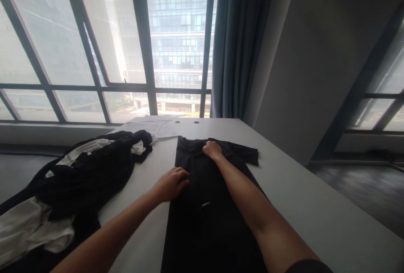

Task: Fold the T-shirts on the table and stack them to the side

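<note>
Open desk point(303, 205) right of the shirt point(205, 222). Narrow bare strip left of it, hemmed by the clothes pile point(82, 176). Papers point(154, 127) at the far edge; wall point(315, 62) close beyond right.

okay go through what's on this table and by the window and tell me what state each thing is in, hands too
black shirt: laid flat, left side folded in, right sleeve out
left hand: pressing the shirt's left edge
right hand: closed on cloth near the collar
pile of clothes: heaped, crumpled, black and white
papers: lying flat
curtain: drawn aside
</note>
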The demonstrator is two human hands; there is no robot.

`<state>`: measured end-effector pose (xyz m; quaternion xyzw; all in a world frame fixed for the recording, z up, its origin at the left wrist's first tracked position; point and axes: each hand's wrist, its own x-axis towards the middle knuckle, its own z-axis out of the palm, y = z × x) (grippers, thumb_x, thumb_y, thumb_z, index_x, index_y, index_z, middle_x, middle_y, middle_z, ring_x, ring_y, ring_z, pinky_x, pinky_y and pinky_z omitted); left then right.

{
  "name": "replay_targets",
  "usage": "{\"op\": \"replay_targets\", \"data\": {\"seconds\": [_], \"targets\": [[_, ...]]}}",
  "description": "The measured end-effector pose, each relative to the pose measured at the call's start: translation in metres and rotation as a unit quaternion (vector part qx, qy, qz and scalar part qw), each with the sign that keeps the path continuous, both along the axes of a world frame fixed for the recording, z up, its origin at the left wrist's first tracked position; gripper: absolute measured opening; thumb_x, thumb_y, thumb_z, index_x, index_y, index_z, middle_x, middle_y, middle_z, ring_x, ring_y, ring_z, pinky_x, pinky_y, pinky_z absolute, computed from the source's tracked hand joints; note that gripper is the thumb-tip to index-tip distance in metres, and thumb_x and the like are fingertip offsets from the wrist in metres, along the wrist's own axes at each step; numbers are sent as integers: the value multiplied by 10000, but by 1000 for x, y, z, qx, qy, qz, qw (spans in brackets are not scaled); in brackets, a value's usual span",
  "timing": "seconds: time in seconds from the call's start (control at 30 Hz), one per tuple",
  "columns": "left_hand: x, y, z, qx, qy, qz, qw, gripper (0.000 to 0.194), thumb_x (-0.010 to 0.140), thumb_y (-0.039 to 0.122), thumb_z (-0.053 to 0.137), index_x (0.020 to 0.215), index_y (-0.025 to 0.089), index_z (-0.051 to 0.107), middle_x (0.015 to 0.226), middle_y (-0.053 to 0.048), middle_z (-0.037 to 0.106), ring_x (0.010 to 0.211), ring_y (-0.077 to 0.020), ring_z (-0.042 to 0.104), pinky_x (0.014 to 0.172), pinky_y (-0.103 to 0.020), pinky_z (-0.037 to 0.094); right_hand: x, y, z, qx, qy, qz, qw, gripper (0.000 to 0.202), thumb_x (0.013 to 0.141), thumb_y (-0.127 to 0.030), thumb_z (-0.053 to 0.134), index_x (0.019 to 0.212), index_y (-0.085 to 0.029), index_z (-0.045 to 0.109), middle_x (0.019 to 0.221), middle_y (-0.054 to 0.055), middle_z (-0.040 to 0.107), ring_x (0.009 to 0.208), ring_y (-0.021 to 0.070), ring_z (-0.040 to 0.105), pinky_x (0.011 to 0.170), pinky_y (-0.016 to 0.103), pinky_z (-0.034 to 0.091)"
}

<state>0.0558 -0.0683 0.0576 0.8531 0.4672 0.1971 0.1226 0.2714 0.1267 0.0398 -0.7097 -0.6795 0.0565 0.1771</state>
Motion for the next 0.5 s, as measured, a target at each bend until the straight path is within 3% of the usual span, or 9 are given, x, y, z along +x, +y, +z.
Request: {"op": "replay_targets", "data": {"seconds": [0.07, 0.17, 0.27, 0.37, 0.5], "targets": [[-5, 38, -15, 27, 46, 36, 998, 447, 883, 371, 593, 1295, 200, 602, 1463, -121, 515, 1348, -312, 460, 1117, -462, 369, -2, 3, 2, -2, 42, -4, 999, 430, 902, -375, 505, 1227, -154, 680, 1213, 173, 684, 1146, 302, 640, 921, 368, 509], [-12, 77, -35, 20, 71, 43, 996, 699, 819, 552, 646, 1411, 205, 511, 1579, -107, 352, 1452, -333, 307, 1177, -495, 279, -6, 14, 2, -25, 86, 5, 996, 590, 902, -510, 521, 1391, -181, 551, 1326, 146, 628, 1228, 279, 590, 969, 343, 482], [-13, 105, -43, 28, 52, 44, 997, 722, 838, 638, 572, 1415, 207, 513, 1560, -93, 391, 1461, -302, 301, 1193, -459, 259, -10, 26, -2, -37, 95, 7, 995, 624, 889, -559, 544, 1393, -190, 547, 1346, 141, 616, 1252, 265, 574, 974, 319, 472], [-13, 131, -46, 38, 43, 76, 995, 648, 902, 600, 485, 1409, 199, 521, 1549, -91, 409, 1467, -278, 293, 1196, -444, 249, -15, 34, -6, -40, 92, -10, 995, 632, 894, -593, 527, 1361, -170, 570, 1322, 164, 627, 1242, 274, 582, 963, 327, 476], [-14, 151, -55, 9, 63, 115, 991, 705, 873, 633, 513, 1441, 217, 484, 1578, -95, 353, 1480, -294, 253, 1197, -493, 205, -19, 39, -10, -43, 76, -38, 995, 714, 874, -642, 533, 1353, -113, 561, 1289, 225, 629, 1205, 301, 607, 931, 351, 494]]}}
